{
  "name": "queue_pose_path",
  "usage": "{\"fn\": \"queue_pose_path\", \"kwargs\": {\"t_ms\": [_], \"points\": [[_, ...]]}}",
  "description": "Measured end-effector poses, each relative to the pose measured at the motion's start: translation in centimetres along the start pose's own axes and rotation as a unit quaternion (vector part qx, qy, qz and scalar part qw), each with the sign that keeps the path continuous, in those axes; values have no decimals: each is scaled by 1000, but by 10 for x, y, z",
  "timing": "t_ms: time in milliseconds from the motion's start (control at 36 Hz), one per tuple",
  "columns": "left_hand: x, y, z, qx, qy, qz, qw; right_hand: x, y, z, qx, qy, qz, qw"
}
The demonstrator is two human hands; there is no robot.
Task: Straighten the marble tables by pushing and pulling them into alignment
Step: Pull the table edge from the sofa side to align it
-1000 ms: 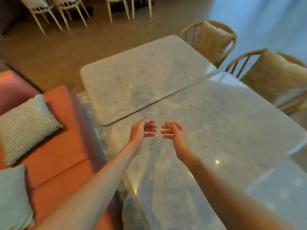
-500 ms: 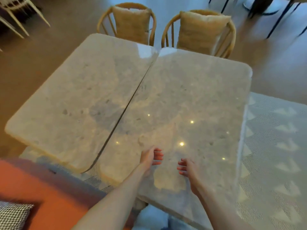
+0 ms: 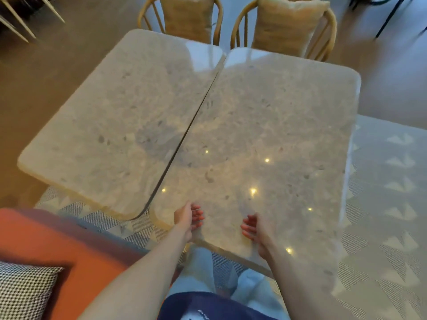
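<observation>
Two pale marble tables stand side by side with a thin dark seam between them. The left table point(image 3: 111, 125) has its near edge further from me than the right table point(image 3: 277, 125), so the near corners are stepped. My left hand point(image 3: 188, 219) hovers over the near left part of the right table, fingers loosely curled and apart. My right hand point(image 3: 253, 228) hangs over the same table's near edge, palm facing left, fingers apart. Neither hand holds anything; whether they touch the marble I cannot tell.
Two wooden chairs with tan cushions, one point(image 3: 184, 17) behind the left table and one point(image 3: 288, 24) behind the right, stand at the far side. An orange sofa point(image 3: 46, 245) with a patterned cushion point(image 3: 20, 294) is at the near left. A patterned grey rug point(image 3: 388, 204) lies under and right of the tables.
My view has swung right, so the tables now run away from me. Both hands have drawn back toward the right table's near edge and spread further apart.
</observation>
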State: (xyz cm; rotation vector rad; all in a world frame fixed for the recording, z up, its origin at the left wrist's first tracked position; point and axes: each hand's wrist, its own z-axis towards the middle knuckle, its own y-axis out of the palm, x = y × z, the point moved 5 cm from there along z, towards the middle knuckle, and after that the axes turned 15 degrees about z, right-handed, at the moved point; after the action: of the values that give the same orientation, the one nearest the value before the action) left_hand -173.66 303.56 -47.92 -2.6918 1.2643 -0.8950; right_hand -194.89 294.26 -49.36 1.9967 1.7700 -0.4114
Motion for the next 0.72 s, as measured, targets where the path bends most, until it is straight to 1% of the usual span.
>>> {"fn": "queue_pose_path", "kwargs": {"t_ms": [139,194,278,361,500,556,611,667,694,722], "points": [[-19,-18,20,47,-21,-43,998,26,1,-9,97,-16,87,991],[-23,-23,25,56,-21,-37,998,36,6,-10,119,-25,120,985],[-29,-26,36,64,-19,-29,997,53,14,-15,141,-32,141,979],[-31,-27,42,51,-19,-34,998,76,20,-25,148,-25,166,975],[-38,-30,44,29,-16,-37,999,121,12,-43,172,1,166,971],[-45,-36,42,36,-20,-25,999,139,2,-51,198,12,161,967],[-61,-47,39,63,-34,-15,997,153,-10,-56,211,23,157,964],[-75,-60,35,93,-45,13,995,158,-17,-55,202,27,169,964],[-81,-64,34,99,-48,22,994,159,-20,-52,191,28,187,963],[-86,-64,35,85,-59,20,994,157,-21,-47,174,27,216,960]]}}
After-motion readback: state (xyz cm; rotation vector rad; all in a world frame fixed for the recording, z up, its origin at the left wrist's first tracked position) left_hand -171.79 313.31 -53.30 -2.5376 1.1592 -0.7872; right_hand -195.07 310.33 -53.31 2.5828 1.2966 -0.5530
